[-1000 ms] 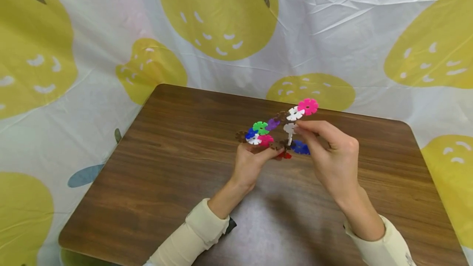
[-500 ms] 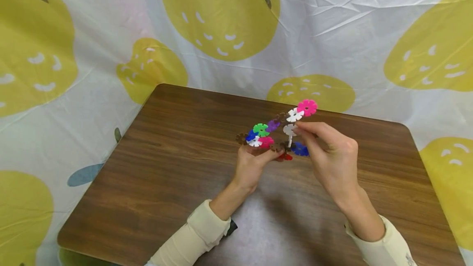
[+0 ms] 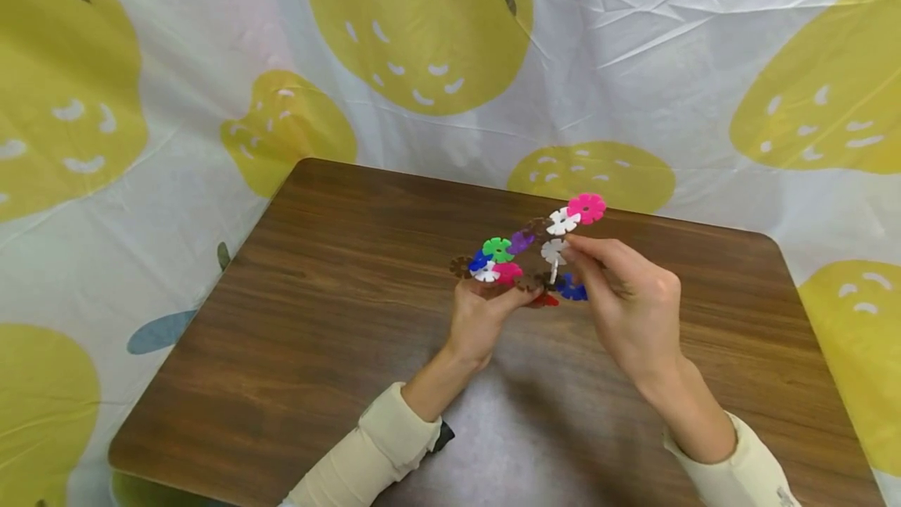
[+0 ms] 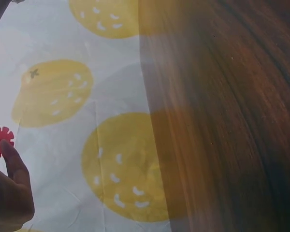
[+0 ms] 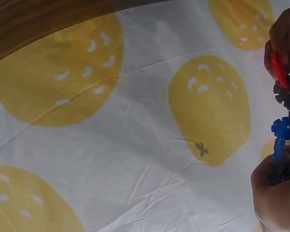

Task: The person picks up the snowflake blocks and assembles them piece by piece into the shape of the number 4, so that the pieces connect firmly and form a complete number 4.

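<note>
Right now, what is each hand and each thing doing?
Left hand: grips the lower left of the toy.
Right hand: pinches a white disc on it.
Chain of colourful plastic snowflake discs: joined, held above the table.
Pink disc: on the top end, untouched.
Brown wooden table: bare under the hands.
Fruit-print cloth: wrinkled.

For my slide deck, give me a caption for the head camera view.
Both hands, left and right, hold a colourful snowflake-disc chain above a wooden table.

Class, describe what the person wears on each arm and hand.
Both arms wear cream long sleeves, left sleeve and right sleeve, with cuffs at the wrists. A small dark strap peeks out by the left cuff. Left hand and right hand are bare.
</note>
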Demonstrator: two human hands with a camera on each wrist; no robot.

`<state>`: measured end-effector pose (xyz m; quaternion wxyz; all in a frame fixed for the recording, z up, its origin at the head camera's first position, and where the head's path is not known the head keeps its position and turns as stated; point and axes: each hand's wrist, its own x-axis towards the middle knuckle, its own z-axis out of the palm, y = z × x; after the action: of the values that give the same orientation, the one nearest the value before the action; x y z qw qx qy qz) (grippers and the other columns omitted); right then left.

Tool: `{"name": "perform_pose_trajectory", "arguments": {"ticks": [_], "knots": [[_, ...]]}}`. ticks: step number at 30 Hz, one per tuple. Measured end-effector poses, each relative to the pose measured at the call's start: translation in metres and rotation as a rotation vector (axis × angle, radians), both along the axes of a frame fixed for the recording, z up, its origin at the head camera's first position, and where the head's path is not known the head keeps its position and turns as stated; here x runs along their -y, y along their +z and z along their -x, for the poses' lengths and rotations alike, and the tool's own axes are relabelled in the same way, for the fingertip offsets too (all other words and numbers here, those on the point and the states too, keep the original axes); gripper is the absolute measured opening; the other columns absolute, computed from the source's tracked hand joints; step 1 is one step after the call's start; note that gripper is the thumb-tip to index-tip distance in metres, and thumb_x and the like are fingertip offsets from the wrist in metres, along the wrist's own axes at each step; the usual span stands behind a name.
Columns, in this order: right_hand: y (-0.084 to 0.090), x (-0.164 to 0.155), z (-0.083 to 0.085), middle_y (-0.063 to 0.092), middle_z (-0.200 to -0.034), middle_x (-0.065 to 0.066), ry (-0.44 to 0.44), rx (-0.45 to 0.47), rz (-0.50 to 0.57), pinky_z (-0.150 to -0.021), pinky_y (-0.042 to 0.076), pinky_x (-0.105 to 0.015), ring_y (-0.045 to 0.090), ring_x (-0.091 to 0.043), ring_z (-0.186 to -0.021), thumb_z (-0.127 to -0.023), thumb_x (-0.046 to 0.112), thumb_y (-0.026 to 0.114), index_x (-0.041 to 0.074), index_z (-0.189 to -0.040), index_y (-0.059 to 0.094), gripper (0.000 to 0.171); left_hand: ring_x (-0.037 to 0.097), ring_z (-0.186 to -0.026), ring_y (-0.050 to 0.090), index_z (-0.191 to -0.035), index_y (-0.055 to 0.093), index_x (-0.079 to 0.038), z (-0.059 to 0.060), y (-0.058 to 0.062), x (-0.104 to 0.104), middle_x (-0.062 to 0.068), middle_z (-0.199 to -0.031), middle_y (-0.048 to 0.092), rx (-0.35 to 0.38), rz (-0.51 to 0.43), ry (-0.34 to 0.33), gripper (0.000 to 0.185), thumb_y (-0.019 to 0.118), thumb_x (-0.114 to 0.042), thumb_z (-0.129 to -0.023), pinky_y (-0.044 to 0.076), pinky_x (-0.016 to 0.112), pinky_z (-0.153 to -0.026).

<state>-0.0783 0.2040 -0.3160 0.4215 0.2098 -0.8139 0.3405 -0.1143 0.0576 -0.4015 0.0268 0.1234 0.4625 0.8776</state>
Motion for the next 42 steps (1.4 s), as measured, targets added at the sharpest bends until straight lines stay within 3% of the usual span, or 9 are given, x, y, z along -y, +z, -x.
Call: {"name": "perform_pose_trajectory", "arguments": {"ticks": [5, 9, 12, 19, 24, 27, 33, 38, 42], "knots": [[-0.001, -0.002, -0.001, 0.08, -0.091, -0.008, 0.006, -0.002, -0.012, -0.076, 0.047, -0.004, 0.065, 0.004, -0.08, -0.085, -0.007, 0.078, 0.002, -0.099, 0.08, 0.017, 0.008, -0.089, 0.074, -0.118, 0.068, -0.003, 0.001, 0.001, 0.0, -0.009, -0.096, 0.078, -0.016, 0.008, -0.02, 0.037, 0.068, 0.013, -0.085, 0.063, 0.028, -0.081], [-0.002, -0.004, -0.004, 0.08, -0.092, -0.008, 0.01, 0.02, -0.002, -0.078, 0.048, -0.004, 0.066, 0.007, -0.085, -0.083, -0.008, 0.079, 0.002, -0.099, 0.079, 0.019, 0.009, -0.089, 0.074, -0.119, 0.068, 0.0, 0.002, 0.001, 0.003, -0.009, -0.095, 0.078, 0.012, 0.033, -0.011, 0.037, 0.07, 0.013, -0.085, 0.063, 0.028, -0.08], [-0.003, -0.006, -0.005, 0.079, -0.094, -0.008, 0.036, 0.049, 0.03, -0.076, 0.049, -0.004, 0.064, 0.01, -0.085, -0.082, -0.01, 0.079, 0.003, -0.101, 0.079, 0.023, 0.009, -0.085, 0.075, -0.117, 0.068, -0.001, 0.001, 0.002, 0.005, -0.008, -0.094, 0.078, 0.029, 0.049, -0.017, 0.035, 0.071, 0.012, -0.085, 0.064, 0.028, -0.077], [-0.002, -0.01, -0.006, 0.079, -0.095, -0.009, 0.056, 0.115, 0.093, -0.072, 0.05, -0.005, 0.064, 0.01, -0.081, -0.084, -0.01, 0.078, 0.002, -0.103, 0.079, 0.023, 0.009, -0.076, 0.075, -0.117, 0.063, 0.009, 0.001, 0.004, 0.006, -0.009, -0.089, 0.077, 0.004, 0.066, -0.059, 0.032, 0.069, 0.012, -0.086, 0.064, 0.028, -0.074], [0.002, -0.017, -0.007, 0.075, -0.082, 0.002, 0.021, 0.182, 0.228, -0.058, 0.046, -0.009, 0.065, 0.003, -0.07, -0.092, -0.002, 0.073, 0.0, -0.098, 0.078, 0.008, 0.009, -0.076, 0.075, -0.111, 0.068, 0.004, 0.001, 0.005, 0.006, -0.008, -0.087, 0.077, 0.03, 0.081, -0.054, 0.028, 0.07, 0.013, -0.084, 0.064, 0.029, -0.073], [0.006, -0.022, -0.005, 0.072, -0.079, 0.011, 0.01, 0.206, 0.324, -0.056, 0.046, -0.011, 0.066, -0.001, -0.068, -0.095, 0.003, 0.071, 0.0, -0.1, 0.077, 0.008, 0.009, -0.078, 0.075, -0.107, 0.071, 0.002, 0.002, 0.005, 0.005, -0.009, -0.087, 0.077, 0.04, 0.096, -0.042, 0.026, 0.071, 0.012, -0.083, 0.064, 0.029, -0.073], [0.011, -0.028, 0.004, 0.075, -0.086, 0.014, 0.035, 0.283, 0.403, -0.066, 0.053, -0.012, 0.07, -0.004, -0.074, -0.096, 0.006, 0.071, 0.0, -0.113, 0.076, 0.018, 0.009, -0.077, 0.075, -0.107, 0.069, 0.011, 0.002, 0.0, 0.003, -0.008, -0.086, 0.077, 0.052, 0.119, -0.046, 0.024, 0.071, 0.011, -0.083, 0.063, 0.028, -0.07], [0.008, -0.034, 0.01, 0.075, -0.082, 0.011, 0.07, 0.354, 0.447, -0.073, 0.057, -0.015, 0.07, -0.007, -0.073, -0.095, 0.004, 0.072, -0.005, -0.111, 0.075, 0.018, 0.008, -0.072, 0.073, -0.104, 0.068, 0.016, 0.0, -0.007, 0.002, -0.008, -0.081, 0.076, 0.067, 0.162, -0.066, 0.021, 0.072, 0.009, -0.084, 0.062, 0.026, -0.066], [0.002, -0.038, 0.012, 0.073, -0.077, 0.009, 0.068, 0.399, 0.433, -0.072, 0.057, -0.015, 0.069, -0.006, -0.072, -0.094, 0.004, 0.074, -0.003, -0.108, 0.075, 0.017, 0.009, -0.07, 0.074, -0.103, 0.067, 0.018, -0.001, -0.011, -0.001, -0.007, -0.081, 0.076, 0.082, 0.187, -0.078, 0.021, 0.072, 0.007, -0.085, 0.062, 0.025, -0.064]]}}
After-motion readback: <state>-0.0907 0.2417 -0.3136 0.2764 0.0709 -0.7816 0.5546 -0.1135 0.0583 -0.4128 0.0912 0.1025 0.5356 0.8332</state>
